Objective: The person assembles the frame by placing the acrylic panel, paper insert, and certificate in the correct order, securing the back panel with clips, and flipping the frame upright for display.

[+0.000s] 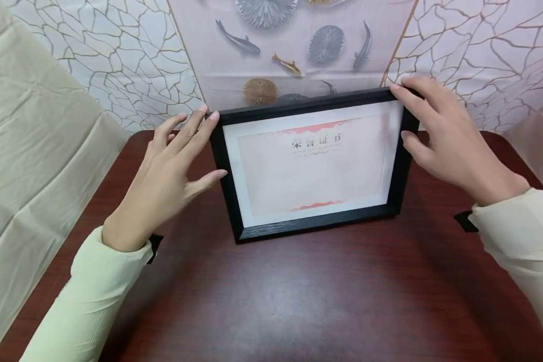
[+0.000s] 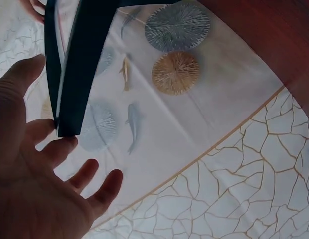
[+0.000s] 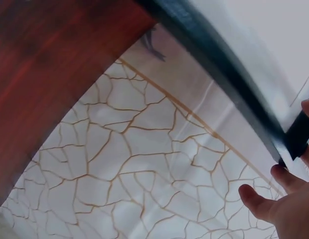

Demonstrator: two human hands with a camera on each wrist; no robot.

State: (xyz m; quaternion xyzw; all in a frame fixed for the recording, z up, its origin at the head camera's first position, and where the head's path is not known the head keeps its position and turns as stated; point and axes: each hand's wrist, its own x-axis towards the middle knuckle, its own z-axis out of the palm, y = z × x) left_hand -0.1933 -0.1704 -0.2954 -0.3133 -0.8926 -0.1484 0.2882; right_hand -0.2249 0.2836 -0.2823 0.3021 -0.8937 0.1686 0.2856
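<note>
A black picture frame [image 1: 321,216] with a white mat and a pale certificate [image 1: 312,171] stands on the table, seen from the front in the head view. My left hand [image 1: 163,176] touches its upper left corner with spread fingertips, the thumb at the left side. In the left wrist view that corner of the frame [image 2: 77,94] meets the fingertips. My right hand [image 1: 457,130] pinches the upper right corner, fingers over the top and thumb at the front. The right wrist view shows the frame [image 3: 229,74] between thumb and fingers.
The dark red wooden table [image 1: 271,301] extends in front of the frame. Behind it hangs a cloth [image 1: 280,45] printed with fish and round leaves, beside white cloth with gold crackle lines [image 1: 108,55]. A cream cloth [image 1: 36,141] hangs along the left side.
</note>
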